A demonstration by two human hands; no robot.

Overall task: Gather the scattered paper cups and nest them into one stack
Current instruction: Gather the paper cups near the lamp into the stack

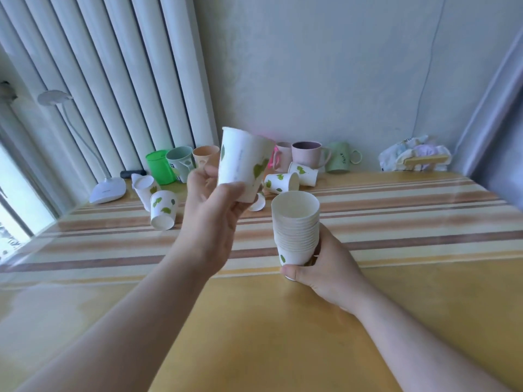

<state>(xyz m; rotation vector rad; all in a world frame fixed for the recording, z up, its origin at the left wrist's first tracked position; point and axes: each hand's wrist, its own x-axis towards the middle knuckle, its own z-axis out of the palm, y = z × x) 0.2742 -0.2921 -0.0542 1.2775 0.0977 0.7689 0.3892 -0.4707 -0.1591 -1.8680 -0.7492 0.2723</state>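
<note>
My left hand (210, 205) holds a white paper cup with green leaves (244, 164) in the air, upright and slightly tilted, up and to the left of the stack. My right hand (319, 267) grips the base of a nested stack of paper cups (295, 230) standing upright on the table. Loose paper cups remain on the table: one upside down (163, 210) at the left, one tipped behind it (144, 188), two lying on their sides (281, 183) (304, 172) behind the held cup. Another (259, 203) is partly hidden under my left hand.
The yellow striped table (396, 222) runs to a wall. Along the back stand a green plastic cup (159, 166), several coloured mugs (307, 154), a white desk lamp (107, 189) at the left and a crumpled bag (414, 155) at the right.
</note>
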